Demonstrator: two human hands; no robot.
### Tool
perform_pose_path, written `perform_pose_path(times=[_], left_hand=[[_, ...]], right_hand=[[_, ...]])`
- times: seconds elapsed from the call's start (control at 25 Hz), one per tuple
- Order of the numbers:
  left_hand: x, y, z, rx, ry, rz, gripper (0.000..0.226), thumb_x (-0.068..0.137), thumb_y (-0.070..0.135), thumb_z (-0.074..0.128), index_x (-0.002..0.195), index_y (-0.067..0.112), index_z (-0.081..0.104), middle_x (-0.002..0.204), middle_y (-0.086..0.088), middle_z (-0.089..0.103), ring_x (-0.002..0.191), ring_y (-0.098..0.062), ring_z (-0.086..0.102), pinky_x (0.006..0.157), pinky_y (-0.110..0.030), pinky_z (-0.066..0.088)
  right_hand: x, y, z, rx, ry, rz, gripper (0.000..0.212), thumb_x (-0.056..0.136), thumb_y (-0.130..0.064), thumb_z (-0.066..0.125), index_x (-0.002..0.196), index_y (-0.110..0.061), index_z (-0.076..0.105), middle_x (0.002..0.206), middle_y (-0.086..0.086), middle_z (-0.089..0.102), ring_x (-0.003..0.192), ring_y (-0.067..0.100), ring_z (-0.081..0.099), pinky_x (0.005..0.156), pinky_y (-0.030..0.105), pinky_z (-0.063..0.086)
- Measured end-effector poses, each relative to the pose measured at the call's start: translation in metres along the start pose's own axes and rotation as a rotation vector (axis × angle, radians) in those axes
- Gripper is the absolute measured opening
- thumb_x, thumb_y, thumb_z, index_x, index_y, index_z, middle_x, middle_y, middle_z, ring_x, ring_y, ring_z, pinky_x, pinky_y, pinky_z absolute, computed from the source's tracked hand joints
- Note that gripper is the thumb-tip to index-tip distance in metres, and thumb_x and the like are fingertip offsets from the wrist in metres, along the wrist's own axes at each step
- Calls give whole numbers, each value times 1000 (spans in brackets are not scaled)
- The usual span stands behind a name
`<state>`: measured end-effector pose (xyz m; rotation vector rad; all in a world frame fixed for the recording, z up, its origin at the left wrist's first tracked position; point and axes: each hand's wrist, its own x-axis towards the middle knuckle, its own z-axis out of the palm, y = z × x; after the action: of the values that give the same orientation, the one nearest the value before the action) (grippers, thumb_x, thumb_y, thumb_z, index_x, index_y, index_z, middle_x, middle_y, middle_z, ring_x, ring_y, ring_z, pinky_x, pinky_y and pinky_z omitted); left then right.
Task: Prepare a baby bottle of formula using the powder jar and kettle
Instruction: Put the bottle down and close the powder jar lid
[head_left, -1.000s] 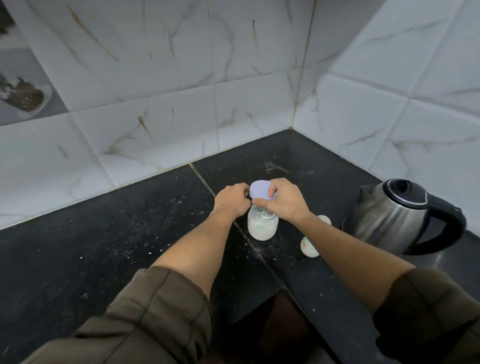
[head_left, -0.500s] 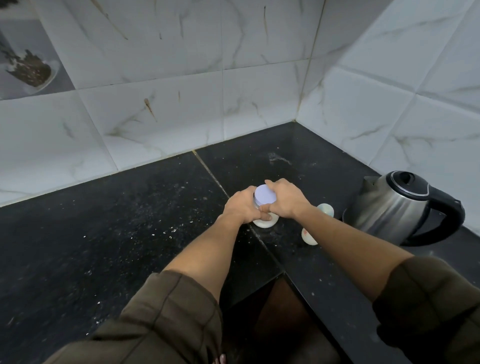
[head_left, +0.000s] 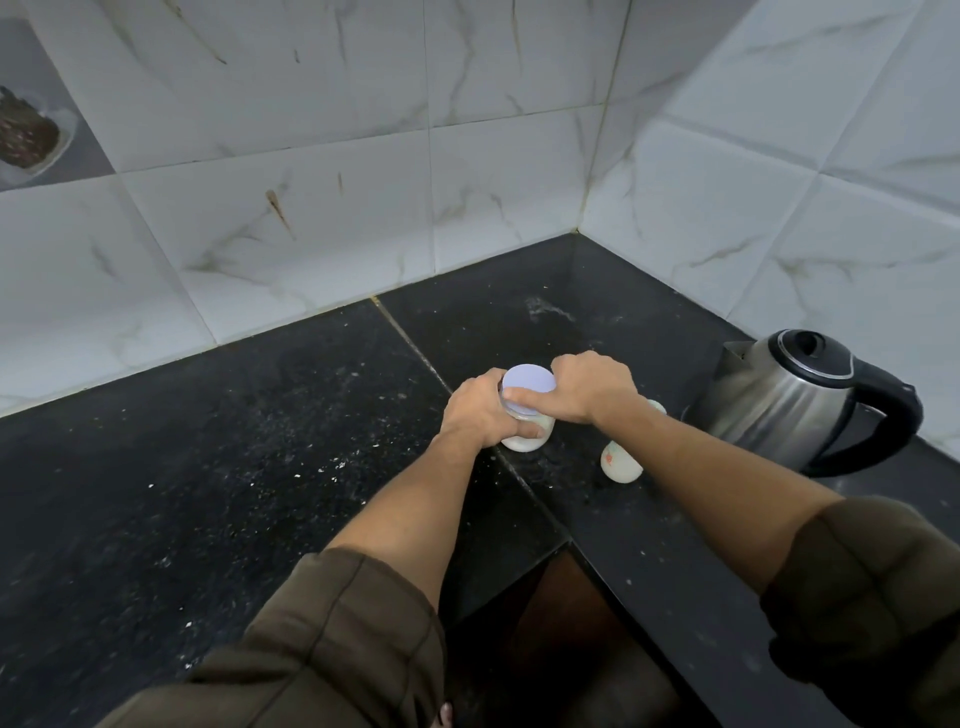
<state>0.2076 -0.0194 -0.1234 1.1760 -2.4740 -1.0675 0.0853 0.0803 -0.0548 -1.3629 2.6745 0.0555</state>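
Observation:
A glass powder jar (head_left: 524, 440) with white powder stands on the black counter (head_left: 260, 467). My left hand (head_left: 480, 413) is wrapped around its body. My right hand (head_left: 587, 387) grips the pale lilac lid (head_left: 529, 384) on top, thumb across its near edge. A white baby bottle (head_left: 618, 465) sits just right of the jar, mostly hidden behind my right forearm. A steel kettle (head_left: 779, 400) with a black lid and handle stands further right by the wall.
White marble tiles form a wall corner behind the counter. The counter has an L-shaped front edge with a dark gap (head_left: 561, 649) below me. A bowl with dark contents (head_left: 26, 135) sits in a niche at the upper left.
The jar has come down from a raised position to the counter. My left hand has shifted from beside the lid to around the jar's body. The right hand stays on the lid.

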Motion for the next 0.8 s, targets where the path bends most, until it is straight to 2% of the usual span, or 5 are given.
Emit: perform_pose_path(times=[0.12,0.2,0.36,0.56,0.8], left_hand=[[2,2,-2,30,-13,15,89,52,53,96,128,27,58,113,7,66,105,-19,62,92,-42,55],[3,4,-3,51,-23,12,89,53,54,96,128,27,58,113,6,66,104,-19,61,91,-41,54],[4,4,-4,70,-28,1,90,52,55,97,127,26,57,112,6,65,103,-20,61,87,-39,53],[6,5,-4,105,-12,-3,89,52,56,95,128,27,58,113,5,66,105,-19,61,89,-40,54],[9,6,-4,137,-15,6,85,49,59,95,120,28,60,106,8,65,99,-17,61,82,-35,51]], right_hand=[[-3,9,-5,155,82,-28,63,85,-80,54,65,-20,55,71,-3,59,73,23,62,61,31,43],[-1,8,-6,272,42,-158,32,87,-53,71,95,-23,67,103,-1,63,97,25,65,75,35,50],[6,-4,-10,155,-162,-283,82,80,-34,82,153,-21,47,146,5,54,130,28,55,106,42,49],[13,-10,-10,-88,30,-87,67,73,-80,69,99,-18,62,87,-1,60,84,23,62,68,36,47],[17,-13,-11,-14,-69,-174,59,74,-60,79,111,-15,68,101,3,69,92,25,68,78,39,59]])
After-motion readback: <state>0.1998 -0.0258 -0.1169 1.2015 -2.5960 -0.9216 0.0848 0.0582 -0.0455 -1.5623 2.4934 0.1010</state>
